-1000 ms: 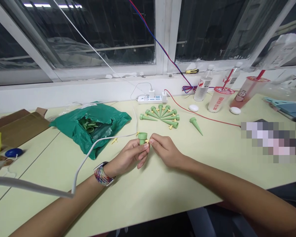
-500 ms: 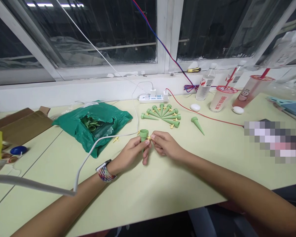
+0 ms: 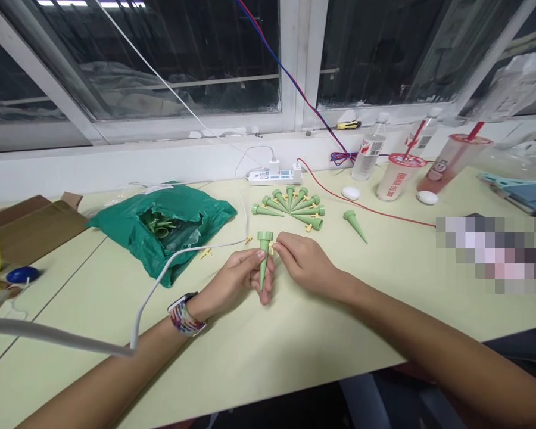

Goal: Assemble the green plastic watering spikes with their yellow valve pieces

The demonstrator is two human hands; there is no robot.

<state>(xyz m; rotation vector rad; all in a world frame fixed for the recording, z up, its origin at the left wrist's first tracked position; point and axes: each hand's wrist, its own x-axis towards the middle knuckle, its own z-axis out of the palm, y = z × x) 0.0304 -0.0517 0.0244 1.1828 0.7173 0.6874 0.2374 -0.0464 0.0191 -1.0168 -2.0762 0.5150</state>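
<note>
My left hand point(image 3: 243, 279) is closed round a green cone-shaped spike point(image 3: 264, 257), held upright with its wide mouth up. My right hand point(image 3: 301, 259) pinches a small yellow valve piece point(image 3: 271, 248) against the spike's side near the top. Behind the hands, several more green spikes point(image 3: 295, 208) lie fanned out on the table, with one single spike point(image 3: 354, 225) apart to the right. Two loose yellow pieces point(image 3: 205, 254) lie left of the hands.
An open green plastic bag point(image 3: 161, 229) holding more green parts lies at the left, beside flat cardboard point(image 3: 31, 223). A power strip point(image 3: 271, 176), a red wire point(image 3: 384, 213), a bottle point(image 3: 368, 156) and two cups point(image 3: 397, 177) stand at the back. A white cable point(image 3: 152, 292) crosses the front left.
The spike has been tilted more upright in my left hand, so that its tapered body now shows. My right hand keeps pinching the yellow piece at its side.
</note>
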